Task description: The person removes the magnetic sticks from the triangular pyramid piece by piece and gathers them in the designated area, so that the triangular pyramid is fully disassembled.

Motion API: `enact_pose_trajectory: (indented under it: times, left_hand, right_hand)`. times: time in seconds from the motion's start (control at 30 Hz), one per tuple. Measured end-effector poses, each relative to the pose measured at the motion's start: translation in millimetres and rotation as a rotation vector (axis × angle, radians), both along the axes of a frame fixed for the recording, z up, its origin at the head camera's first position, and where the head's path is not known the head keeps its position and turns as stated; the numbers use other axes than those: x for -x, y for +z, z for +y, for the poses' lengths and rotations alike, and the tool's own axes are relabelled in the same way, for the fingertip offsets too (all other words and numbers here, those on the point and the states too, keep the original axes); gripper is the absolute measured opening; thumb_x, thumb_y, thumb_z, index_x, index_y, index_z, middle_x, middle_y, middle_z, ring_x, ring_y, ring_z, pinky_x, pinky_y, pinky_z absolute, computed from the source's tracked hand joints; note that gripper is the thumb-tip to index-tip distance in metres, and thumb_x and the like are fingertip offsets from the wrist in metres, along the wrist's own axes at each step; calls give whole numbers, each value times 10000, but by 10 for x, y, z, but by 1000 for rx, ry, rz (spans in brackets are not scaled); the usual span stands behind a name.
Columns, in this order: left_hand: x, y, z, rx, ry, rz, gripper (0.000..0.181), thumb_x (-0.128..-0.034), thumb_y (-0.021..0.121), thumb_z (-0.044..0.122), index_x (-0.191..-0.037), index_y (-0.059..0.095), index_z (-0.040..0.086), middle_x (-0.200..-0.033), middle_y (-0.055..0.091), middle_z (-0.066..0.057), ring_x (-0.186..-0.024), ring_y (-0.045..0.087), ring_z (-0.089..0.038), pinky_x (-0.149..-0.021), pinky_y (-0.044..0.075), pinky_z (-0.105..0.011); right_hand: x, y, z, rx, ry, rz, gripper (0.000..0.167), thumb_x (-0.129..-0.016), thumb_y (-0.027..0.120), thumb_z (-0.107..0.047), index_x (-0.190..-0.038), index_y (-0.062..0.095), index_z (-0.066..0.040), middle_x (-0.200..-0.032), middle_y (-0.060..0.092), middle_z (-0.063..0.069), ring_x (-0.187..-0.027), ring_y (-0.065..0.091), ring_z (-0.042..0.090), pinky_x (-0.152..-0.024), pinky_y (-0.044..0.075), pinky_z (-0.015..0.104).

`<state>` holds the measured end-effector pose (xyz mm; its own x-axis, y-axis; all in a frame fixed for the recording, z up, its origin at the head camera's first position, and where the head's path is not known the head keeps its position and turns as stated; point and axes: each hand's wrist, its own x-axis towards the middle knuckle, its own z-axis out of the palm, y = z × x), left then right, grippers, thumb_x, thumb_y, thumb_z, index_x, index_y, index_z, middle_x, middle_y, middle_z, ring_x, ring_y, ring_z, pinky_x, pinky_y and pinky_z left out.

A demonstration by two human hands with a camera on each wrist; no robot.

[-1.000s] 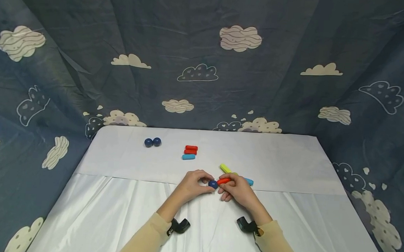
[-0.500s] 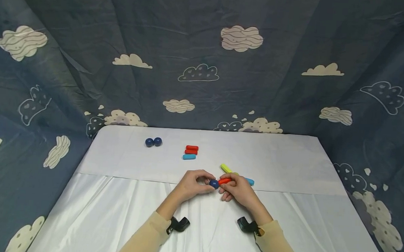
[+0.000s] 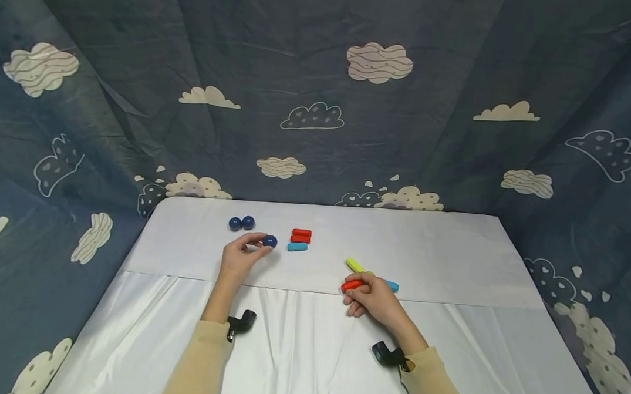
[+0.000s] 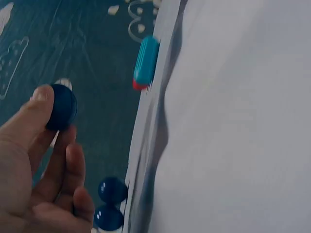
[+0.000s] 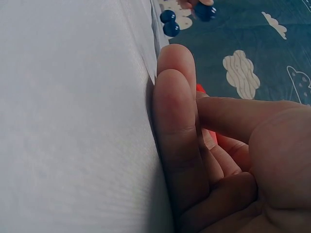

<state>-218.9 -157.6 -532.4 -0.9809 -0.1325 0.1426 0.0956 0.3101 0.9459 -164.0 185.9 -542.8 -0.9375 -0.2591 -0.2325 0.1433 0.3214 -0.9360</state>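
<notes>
My left hand (image 3: 237,259) pinches a dark blue ball (image 3: 270,241) between thumb and fingers, held above the white table left of centre. The left wrist view shows the thumb and fingertips on this ball (image 4: 64,108). At right, my right hand (image 3: 375,298) pinches a short red rod (image 3: 351,285) low over the cloth; in the right wrist view the fingers hide most of it. Beyond that hand lie a yellow-green rod (image 3: 354,264) and a light blue rod (image 3: 391,285), both partly covered by it. Whether these touch the red rod I cannot tell.
Two more dark blue balls (image 3: 235,224) sit side by side near the back left. Right of my left hand, two red rods (image 3: 301,233) and a light blue rod (image 3: 297,247) lie in a row. Patterned dark cloth (image 3: 317,162) rises behind the table.
My left hand has carried the blue ball away from the red rod's end, leftward and back to near the two balls. My right hand stays in place with the red rod.
</notes>
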Motion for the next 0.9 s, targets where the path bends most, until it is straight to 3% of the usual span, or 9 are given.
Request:
enact_pose_trajectory:
  times: [0.17, 0.3, 0.5, 0.73, 0.9]
  left_hand:
    - [77, -39, -227, 30, 174, 43, 360, -856, 904, 213, -1190, 802, 128, -1086, 791, -145, -916, 649, -68, -765, 438, -131]
    - [107, -72, -353, 54, 256, 27, 361, -863, 895, 202, -1195, 794, 104, -1102, 793, -162, -937, 650, -112, -774, 432, -117]
    - [146, -110, -530, 82, 335, 8, 338, -896, 858, 160, -1208, 773, 59, -1126, 783, -201, -1010, 671, -257, -956, 446, -284]
    - [198, -129, -708, 109, 441, -32, 331, -913, 838, 172, -1212, 770, 46, -1110, 776, -213, -980, 646, -238, -979, 454, -371]
    - [263, -118, -792, 101, 455, -61, 363, -941, 807, 176, -1263, 740, 21, -1160, 763, -225, -1054, 640, -305, -1052, 427, -454]
  right_hand:
    - [2, -1, 7, -4, -3, 1, 340, -1035, 644, -40, -1354, 589, 62, -843, 774, 109, -625, 729, 176, -596, 618, 284]
    - [1, 2, 5, -2, -5, -1, 337, -1035, 643, -40, -1353, 591, 61, -841, 773, 108, -625, 728, 176, -595, 618, 284]
    - [-2, 3, -5, 1, -6, -5, 335, -1035, 645, -40, -1350, 592, 61, -844, 773, 112, -629, 730, 180, -595, 619, 288]
    - [-1, -5, -7, -9, -7, -1, 338, -1037, 652, -53, -1353, 594, 51, -847, 773, 111, -634, 737, 187, -596, 618, 288]
    - [5, -15, 5, -9, -7, 2, 338, -1036, 651, -51, -1352, 593, 54, -846, 772, 112, -632, 735, 186, -593, 616, 285]
